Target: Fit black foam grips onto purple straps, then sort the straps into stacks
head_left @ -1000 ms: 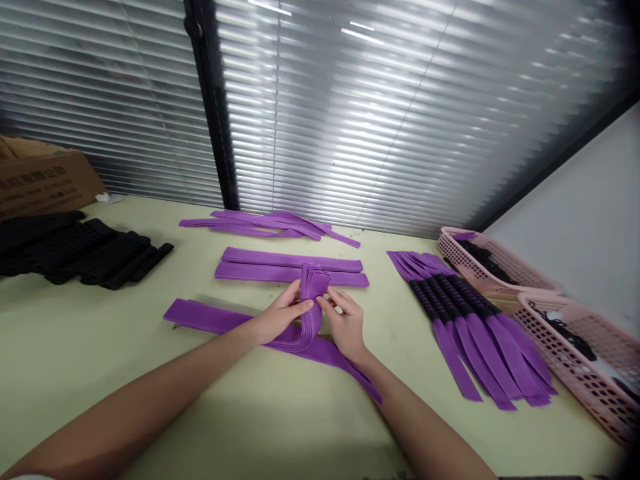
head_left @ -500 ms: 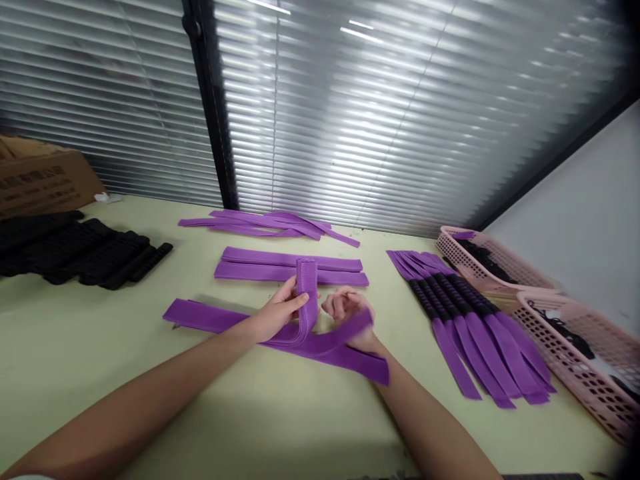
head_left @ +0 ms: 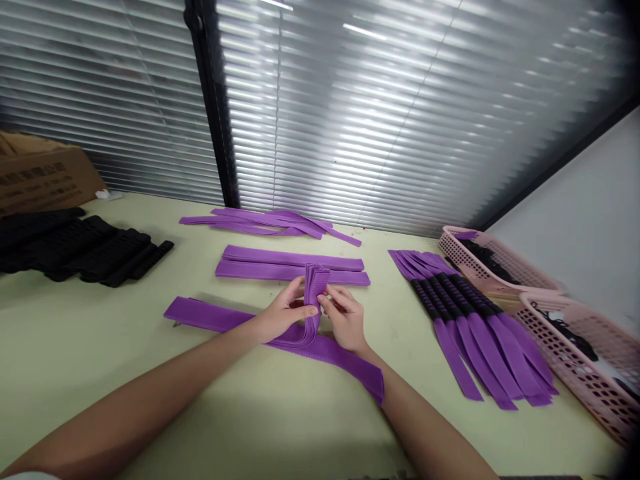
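My left hand is closed around a thick stack of purple webbing straps, thumb on the near face. The gripped end of the stack is bent upright, and its layers fan slightly at the top. With thumb and fingertips my right hand pinches the right side of this upright end. The rest of the stack lies flat on the table, running left under my left wrist. Another length reaches right to my right forearm. Just behind my hands lie two flat purple strap stacks, side by side.
Loose purple straps lie near the window blinds. To the right are several purple straps with black sleeves and two pink baskets holding black items. Black ribbed pieces and a cardboard box stand at the left.
My right hand has come left to the upright strap end and now pinches it. The loose strap end raised beside my right hand has dropped. The upright layers are more fanned.
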`<state>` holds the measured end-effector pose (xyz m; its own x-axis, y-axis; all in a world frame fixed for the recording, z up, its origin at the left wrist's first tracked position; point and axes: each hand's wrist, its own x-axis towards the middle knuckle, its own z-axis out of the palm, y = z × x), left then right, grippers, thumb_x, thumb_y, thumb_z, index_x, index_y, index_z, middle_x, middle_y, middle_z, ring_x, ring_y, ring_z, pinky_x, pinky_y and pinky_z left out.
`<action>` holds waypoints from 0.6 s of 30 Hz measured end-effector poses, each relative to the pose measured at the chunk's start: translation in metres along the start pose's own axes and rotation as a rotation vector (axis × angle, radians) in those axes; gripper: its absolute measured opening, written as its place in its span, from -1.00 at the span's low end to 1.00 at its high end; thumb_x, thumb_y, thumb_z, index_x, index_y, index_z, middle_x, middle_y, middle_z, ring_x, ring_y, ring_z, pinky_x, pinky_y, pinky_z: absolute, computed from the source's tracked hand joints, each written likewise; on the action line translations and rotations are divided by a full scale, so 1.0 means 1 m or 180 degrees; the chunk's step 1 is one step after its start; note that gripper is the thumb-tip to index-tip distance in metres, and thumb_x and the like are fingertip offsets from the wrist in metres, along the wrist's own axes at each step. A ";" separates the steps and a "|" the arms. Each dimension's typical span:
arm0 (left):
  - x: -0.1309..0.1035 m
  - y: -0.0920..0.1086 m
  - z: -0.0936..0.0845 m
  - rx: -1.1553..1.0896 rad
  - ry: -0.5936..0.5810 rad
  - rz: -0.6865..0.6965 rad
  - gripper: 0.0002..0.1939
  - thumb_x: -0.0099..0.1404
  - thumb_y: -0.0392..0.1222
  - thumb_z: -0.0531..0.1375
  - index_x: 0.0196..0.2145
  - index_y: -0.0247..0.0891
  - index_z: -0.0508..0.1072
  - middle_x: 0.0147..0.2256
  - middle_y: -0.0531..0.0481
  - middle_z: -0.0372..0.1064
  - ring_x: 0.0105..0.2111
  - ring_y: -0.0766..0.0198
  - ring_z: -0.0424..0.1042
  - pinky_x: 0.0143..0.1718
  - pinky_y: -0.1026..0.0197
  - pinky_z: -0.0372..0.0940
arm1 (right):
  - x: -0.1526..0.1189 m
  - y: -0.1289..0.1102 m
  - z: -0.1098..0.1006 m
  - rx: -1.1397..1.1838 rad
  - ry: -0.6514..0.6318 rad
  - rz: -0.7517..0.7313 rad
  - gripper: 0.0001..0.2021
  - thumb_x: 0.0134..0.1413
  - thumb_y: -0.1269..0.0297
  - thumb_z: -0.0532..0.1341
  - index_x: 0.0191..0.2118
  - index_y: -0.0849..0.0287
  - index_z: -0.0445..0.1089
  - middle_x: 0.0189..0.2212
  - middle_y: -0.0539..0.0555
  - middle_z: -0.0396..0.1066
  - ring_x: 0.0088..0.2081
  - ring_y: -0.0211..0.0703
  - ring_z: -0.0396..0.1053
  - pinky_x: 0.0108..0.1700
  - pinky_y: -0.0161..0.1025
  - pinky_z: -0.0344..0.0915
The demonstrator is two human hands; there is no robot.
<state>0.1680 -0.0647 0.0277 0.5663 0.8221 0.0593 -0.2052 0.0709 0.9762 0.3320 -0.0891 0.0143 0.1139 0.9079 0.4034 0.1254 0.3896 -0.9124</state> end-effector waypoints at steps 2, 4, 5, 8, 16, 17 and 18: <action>0.000 0.000 0.000 0.0007 -0.0005 -0.0012 -0.39 0.15 -0.12 0.33 0.12 -0.08 0.23 0.07 -0.13 0.31 0.02 0.04 0.35 -0.04 0.03 0.32 | -0.001 0.000 0.000 0.0005 0.0045 0.0009 -0.74 0.04 0.28 0.30 -0.10 0.02 0.53 -0.28 0.05 0.41 -0.46 -0.31 0.31 -0.43 -0.27 0.35; -0.001 0.001 0.000 0.0028 -0.0010 -0.0046 -0.39 0.15 -0.11 0.33 0.12 -0.08 0.23 0.06 -0.12 0.31 -0.01 0.06 0.36 -0.05 0.02 0.33 | -0.001 -0.001 0.000 0.0005 0.0065 0.0012 -0.74 0.03 0.30 0.30 -0.10 0.02 0.53 -0.28 0.05 0.42 -0.48 -0.32 0.30 -0.44 -0.28 0.35; -0.001 0.001 0.000 0.0037 -0.0011 -0.0063 -0.39 0.15 -0.11 0.33 0.12 -0.07 0.23 0.06 -0.12 0.31 -0.02 0.06 0.38 -0.06 0.02 0.33 | -0.001 -0.001 0.000 0.0008 0.0072 0.0016 -0.74 0.03 0.31 0.30 -0.10 0.02 0.53 -0.28 0.05 0.43 -0.48 -0.33 0.30 -0.44 -0.28 0.35; -0.001 0.001 0.000 0.0024 -0.0009 -0.0069 -0.39 0.15 -0.11 0.33 0.12 -0.07 0.23 0.06 -0.12 0.31 -0.03 0.07 0.38 -0.07 0.03 0.33 | -0.002 -0.003 0.001 0.0009 0.0099 0.0015 -0.75 0.02 0.32 0.31 -0.12 0.03 0.54 -0.29 0.05 0.43 -0.48 -0.32 0.31 -0.44 -0.28 0.35; 0.000 -0.002 -0.001 0.0013 -0.0029 -0.0009 -0.38 0.14 -0.12 0.34 0.12 -0.08 0.22 0.06 -0.12 0.31 -0.02 0.07 0.38 -0.07 0.05 0.33 | -0.003 -0.005 0.003 -0.0024 0.0151 0.0063 -0.75 0.00 0.27 0.31 -0.14 0.06 0.55 -0.29 0.07 0.45 -0.51 -0.32 0.29 -0.47 -0.27 0.34; 0.000 -0.002 -0.001 0.0008 -0.0033 -0.0012 -0.38 0.14 -0.12 0.34 0.12 -0.08 0.22 0.06 -0.12 0.32 -0.02 0.06 0.38 -0.08 0.06 0.34 | -0.002 -0.005 0.003 0.0011 0.0160 0.0070 -0.75 -0.01 0.27 0.32 -0.15 0.06 0.55 -0.30 0.06 0.45 -0.52 -0.33 0.28 -0.48 -0.27 0.34; 0.000 -0.001 -0.001 0.0008 -0.0036 -0.0012 -0.38 0.14 -0.12 0.33 0.12 -0.08 0.22 0.06 -0.12 0.32 -0.02 0.06 0.38 -0.08 0.05 0.34 | -0.002 -0.005 0.003 0.0055 0.0179 0.0079 -0.76 -0.02 0.27 0.32 -0.16 0.06 0.55 -0.30 0.05 0.45 -0.53 -0.34 0.27 -0.48 -0.27 0.33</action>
<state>0.1672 -0.0640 0.0261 0.5759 0.8154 0.0581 -0.2010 0.0724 0.9769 0.3282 -0.0924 0.0175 0.1721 0.9074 0.3835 0.1049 0.3703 -0.9230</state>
